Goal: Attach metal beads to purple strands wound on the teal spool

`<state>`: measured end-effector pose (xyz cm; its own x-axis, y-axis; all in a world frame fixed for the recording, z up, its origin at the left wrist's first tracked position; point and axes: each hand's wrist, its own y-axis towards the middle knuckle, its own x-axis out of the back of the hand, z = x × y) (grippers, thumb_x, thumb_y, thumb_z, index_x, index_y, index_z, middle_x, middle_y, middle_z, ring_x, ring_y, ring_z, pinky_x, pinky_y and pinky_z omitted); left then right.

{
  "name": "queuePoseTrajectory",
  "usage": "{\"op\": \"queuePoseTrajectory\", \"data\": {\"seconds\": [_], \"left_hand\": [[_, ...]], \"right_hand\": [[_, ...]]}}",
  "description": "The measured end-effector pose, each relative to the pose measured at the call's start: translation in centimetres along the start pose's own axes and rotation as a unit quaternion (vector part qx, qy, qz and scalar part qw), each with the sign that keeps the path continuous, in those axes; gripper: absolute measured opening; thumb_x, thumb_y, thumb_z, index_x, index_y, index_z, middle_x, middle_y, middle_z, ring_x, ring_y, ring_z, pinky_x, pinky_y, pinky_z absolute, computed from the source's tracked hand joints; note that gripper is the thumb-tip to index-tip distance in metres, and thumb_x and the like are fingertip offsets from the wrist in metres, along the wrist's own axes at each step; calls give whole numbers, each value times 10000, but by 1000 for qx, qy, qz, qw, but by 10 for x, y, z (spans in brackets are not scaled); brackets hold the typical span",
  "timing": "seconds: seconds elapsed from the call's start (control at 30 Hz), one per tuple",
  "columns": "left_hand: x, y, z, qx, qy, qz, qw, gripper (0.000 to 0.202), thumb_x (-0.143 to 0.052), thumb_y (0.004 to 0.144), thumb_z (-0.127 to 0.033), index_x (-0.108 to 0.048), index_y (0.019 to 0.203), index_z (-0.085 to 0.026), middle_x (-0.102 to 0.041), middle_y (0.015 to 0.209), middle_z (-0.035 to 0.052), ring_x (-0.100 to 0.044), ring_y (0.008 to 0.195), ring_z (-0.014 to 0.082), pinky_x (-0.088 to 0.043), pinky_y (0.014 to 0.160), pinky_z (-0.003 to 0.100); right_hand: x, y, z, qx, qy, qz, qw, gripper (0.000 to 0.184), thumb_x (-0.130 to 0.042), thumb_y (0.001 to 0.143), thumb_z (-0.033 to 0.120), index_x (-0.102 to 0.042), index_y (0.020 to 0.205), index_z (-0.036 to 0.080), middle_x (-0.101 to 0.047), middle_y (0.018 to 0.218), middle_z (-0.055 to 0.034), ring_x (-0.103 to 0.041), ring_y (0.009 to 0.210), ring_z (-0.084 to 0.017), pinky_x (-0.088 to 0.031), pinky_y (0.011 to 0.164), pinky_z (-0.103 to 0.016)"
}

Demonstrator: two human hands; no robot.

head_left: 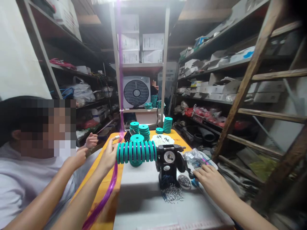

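Note:
A row of green ring-shaped spools [136, 152] with purple line between them sits on the shaft of a black hand-cranked winder [169, 159]. My left hand [109, 156] is closed at the row's left end, with a white wrap on one fingertip; some fingers are hidden behind the spools. My right hand [208, 176] grips the winder's crank handle [191, 174] at the right. A bundle of shiny purple line [105, 199] runs beside my left hand, and more purple strands rise above the table. One stack of green spools [137, 138] stands just behind the row.
More green spools [144, 131] stand at the table's far end. Small silvery pieces [173, 193] lie before the winder, beside a filled dish [184, 180]. Another person [35, 179] sits at the left, hands raised. A wooden ladder [240, 92] and loaded shelves [216, 68] flank the right.

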<state>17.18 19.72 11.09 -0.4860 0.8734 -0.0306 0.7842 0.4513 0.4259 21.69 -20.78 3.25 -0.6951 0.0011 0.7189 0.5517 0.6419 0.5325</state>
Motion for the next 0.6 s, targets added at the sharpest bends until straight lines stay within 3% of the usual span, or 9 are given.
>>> {"op": "queuePoseTrajectory", "data": {"seconds": [0.07,0.13,0.2,0.23,0.3,0.43,0.6], "left_hand": [[0,-6,2,50,-21,12,998,498,-636,775,-569,-611,1129,-219,-421,475,-88,-366,388,80,-288,369,188],[1,-18,3,86,-76,-22,993,487,-574,811,-598,-602,1102,-209,-390,464,-95,-359,377,74,-301,368,180],[0,-34,3,95,-153,-68,981,402,-597,841,-503,-585,1114,-208,-553,587,-54,-526,507,84,-431,480,171],[0,-42,2,100,-195,-82,972,357,-603,860,-428,-574,1139,-209,-649,740,-12,-616,659,98,-492,592,175],[0,-57,0,135,-273,-90,948,296,-552,905,-294,-554,1186,-201,-691,1041,60,-657,959,134,-528,794,210],[0,-75,-2,215,-347,-179,895,223,-428,929,-117,-586,1083,-148,-711,973,91,-678,952,140,-537,843,245],[1,-80,-8,230,-439,-123,860,243,-430,941,-164,-590,1124,-167,-695,1063,101,-669,998,163,-555,862,297]], "right_hand": [[-3,-3,0,-9,11,-13,1000,262,-511,775,7,-686,816,197,-648,726,-43,-570,765,-205,-403,781,-353],[-4,-6,-1,-10,26,-26,999,289,-488,792,19,-699,868,201,-662,763,-49,-574,788,-204,-416,797,-352],[-4,-8,-2,-7,33,-38,999,316,-472,802,23,-714,915,192,-675,797,-52,-582,808,-208,-430,809,-354],[-4,-9,-3,-4,36,-41,999,324,-468,808,26,-720,934,187,-681,813,-52,-588,822,-211,-438,813,-355],[-4,-11,-5,9,41,-47,998,325,-469,825,42,-731,957,182,-693,838,-48,-601,841,-217,-456,810,-358],[-14,-19,-8,5,65,-42,997,333,-468,839,79,-732,1017,177,-707,926,-57,-619,872,-226,-496,784,-363],[-39,-32,-12,-45,121,-16,991,323,-480,857,197,-720,1074,207,-706,1025,-66,-632,959,-250,-536,804,-392]]}}
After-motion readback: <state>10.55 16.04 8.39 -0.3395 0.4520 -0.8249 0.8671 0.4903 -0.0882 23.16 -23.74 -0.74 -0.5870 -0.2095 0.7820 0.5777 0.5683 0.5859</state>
